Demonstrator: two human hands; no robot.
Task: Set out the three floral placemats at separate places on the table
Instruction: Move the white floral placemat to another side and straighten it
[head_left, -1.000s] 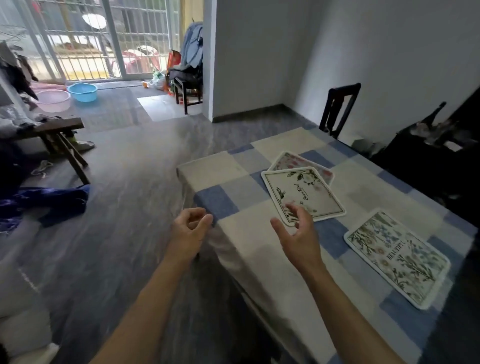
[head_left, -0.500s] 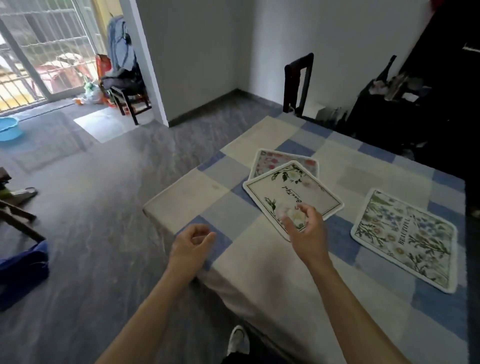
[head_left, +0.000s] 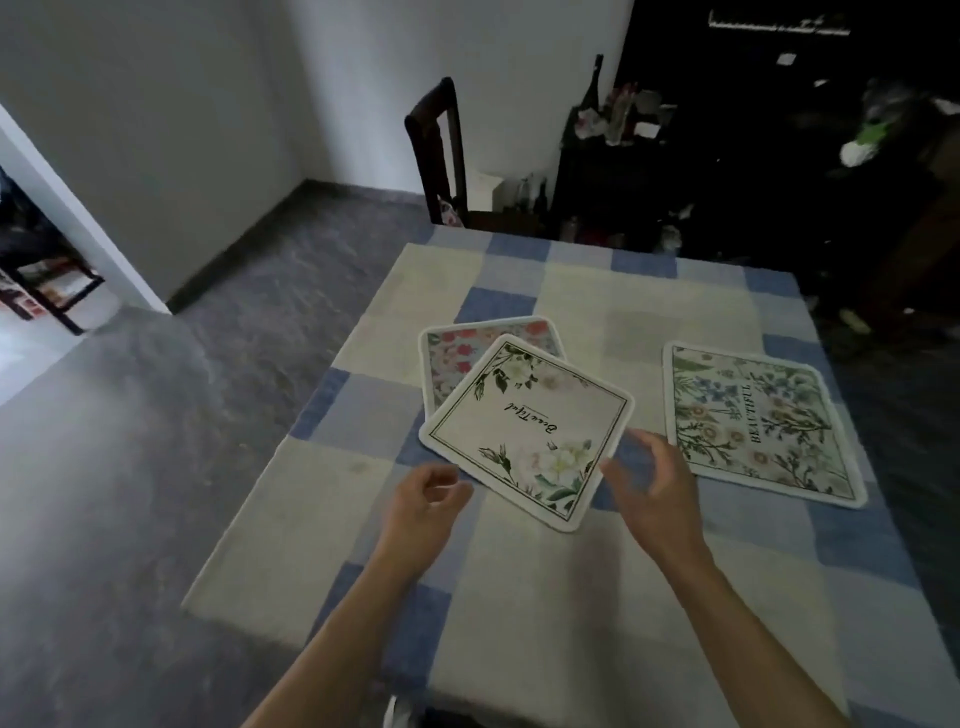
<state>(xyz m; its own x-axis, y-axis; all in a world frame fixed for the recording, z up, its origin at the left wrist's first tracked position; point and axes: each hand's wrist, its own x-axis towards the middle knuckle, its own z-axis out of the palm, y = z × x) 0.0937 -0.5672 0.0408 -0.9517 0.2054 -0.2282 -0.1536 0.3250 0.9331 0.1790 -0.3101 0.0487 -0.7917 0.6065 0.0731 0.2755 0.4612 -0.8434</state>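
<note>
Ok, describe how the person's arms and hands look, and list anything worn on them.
The left forearm and right forearm are bare right down to the bottom edge of the picture, with no sleeve showing. The left hand and right hand wear no gloves. No watch, bracelet or ring is visible, though the picture is too soft to rule out a thin ring.

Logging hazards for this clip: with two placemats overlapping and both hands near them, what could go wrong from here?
1. The white placemat lies across the red-flowered placemat; sliding it rather than lifting could drag the lower one along.
2. Neither the left hand nor the right hand grips it yet; a one-corner pinch might let it flop.
3. Sliding may bunch the checked tablecloth.
</note>
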